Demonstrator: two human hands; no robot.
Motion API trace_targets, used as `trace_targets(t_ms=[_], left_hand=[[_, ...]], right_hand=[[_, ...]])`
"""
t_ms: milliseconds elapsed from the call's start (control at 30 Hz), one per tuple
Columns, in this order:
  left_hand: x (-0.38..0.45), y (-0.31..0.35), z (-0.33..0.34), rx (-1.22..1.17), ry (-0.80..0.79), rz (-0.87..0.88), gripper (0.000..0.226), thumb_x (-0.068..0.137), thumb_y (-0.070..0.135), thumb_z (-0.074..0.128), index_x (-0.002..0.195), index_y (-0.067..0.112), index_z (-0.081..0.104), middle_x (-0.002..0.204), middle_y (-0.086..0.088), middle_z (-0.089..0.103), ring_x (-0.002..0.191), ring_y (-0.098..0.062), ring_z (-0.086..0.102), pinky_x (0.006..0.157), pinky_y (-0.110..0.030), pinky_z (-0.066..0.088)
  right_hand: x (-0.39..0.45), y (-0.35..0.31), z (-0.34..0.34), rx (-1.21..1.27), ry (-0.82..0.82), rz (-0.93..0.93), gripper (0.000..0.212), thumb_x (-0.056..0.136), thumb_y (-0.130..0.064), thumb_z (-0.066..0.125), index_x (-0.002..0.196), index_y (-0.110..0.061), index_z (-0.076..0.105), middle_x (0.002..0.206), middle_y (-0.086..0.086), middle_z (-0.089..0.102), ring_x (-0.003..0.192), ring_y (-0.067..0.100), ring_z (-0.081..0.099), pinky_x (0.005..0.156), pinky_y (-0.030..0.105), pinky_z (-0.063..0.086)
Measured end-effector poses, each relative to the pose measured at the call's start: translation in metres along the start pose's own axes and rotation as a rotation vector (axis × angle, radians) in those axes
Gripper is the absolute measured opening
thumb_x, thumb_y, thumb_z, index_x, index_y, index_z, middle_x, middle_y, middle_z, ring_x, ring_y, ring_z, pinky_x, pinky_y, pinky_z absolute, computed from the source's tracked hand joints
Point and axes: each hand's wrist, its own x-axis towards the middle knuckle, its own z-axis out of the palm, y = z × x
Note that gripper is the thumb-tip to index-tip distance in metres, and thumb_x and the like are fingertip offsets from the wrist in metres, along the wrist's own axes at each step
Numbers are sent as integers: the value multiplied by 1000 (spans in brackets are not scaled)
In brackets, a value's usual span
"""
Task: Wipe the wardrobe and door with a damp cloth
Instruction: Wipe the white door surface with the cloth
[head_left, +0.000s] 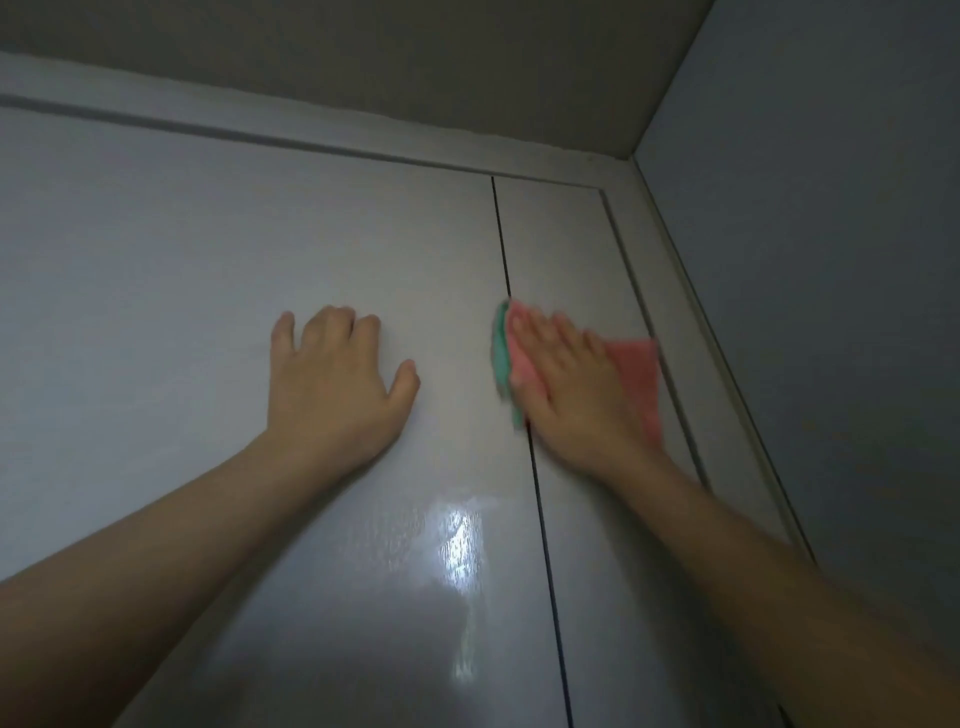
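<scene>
The right hand (569, 384), fingers straight and together, is pressing a pink-and-green cloth (636, 379) flat against the wardrobe (156, 260), across the door seam. The left hand (332, 384) is resting spread on the panel.

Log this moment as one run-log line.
step: wiping wardrobe door | right hand: presses pink-green cloth flat across panel seam | left hand: braced on panel, fingers curled

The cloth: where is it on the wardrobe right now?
In the head view the pink-and-green cloth lies right of centre, pressed flat under the right hand against the narrow right wardrobe door, its green edge overlapping the dark seam between the doors.
</scene>
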Motion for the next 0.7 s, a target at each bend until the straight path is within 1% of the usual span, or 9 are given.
trace_targets(t_ms=[67,133,300,367,467,533,600,667,700], left_hand=[[-3,5,6,7,-25,-21,76,80,57,18,133,7,42,139,-14,40,136,-29,29,114,-48,6],[-1,9,8,21,-20,-45,79,79,60,15,129,6,44,134,-15,42,131,-31,32,114,-48,10],[12,6,2,43,22,-30,58,91,53,27,115,6,51,116,-13,50,113,-31,44,112,-51,14],[10,1,5,50,53,5,59,86,54,24,108,7,53,108,-13,52,107,-32,47,111,-54,18],[10,-2,8,26,67,30,58,83,53,24,99,7,54,99,-13,52,97,-33,48,100,-57,33],[12,-5,9,-3,92,25,55,82,52,25,96,7,54,97,-13,52,96,-33,48,98,-57,34],[12,-9,10,-37,127,24,52,83,49,27,96,8,56,96,-12,53,97,-33,50,105,-59,28],[11,-13,8,-93,138,49,49,85,45,29,98,9,59,95,-10,56,96,-33,51,109,-54,25],[11,-16,5,-134,135,66,49,85,45,29,99,9,60,96,-9,58,95,-31,52,107,-48,29]], right_hand=[[-47,-13,1,40,-59,-70,64,90,-53,2,150,-33,-8,157,-15,-9,146,8,-11,118,30,-9],[-45,-10,0,75,-58,-58,62,92,-54,8,149,-34,-8,156,-16,-10,146,7,-12,117,28,-12],[61,14,-8,-50,14,122,59,101,-41,21,154,-21,4,161,0,5,147,22,8,119,38,3],[104,27,-12,-47,-10,196,59,102,-40,19,154,-20,3,161,1,5,147,22,8,118,40,3],[136,30,-11,-21,-6,345,60,101,-42,17,154,-20,1,161,-1,1,148,23,4,119,42,0],[134,6,-5,-22,5,229,59,101,-41,16,154,-20,1,161,1,3,147,25,6,119,40,3],[113,-25,3,-41,7,-43,57,102,-42,14,154,-22,2,161,0,6,147,22,7,118,36,2],[90,-36,6,-39,-25,-255,58,100,-46,12,154,-27,3,161,-5,5,147,16,4,118,35,0],[88,-31,2,-37,-28,-280,58,99,-48,12,153,-29,4,161,-7,6,147,15,6,119,36,2]])
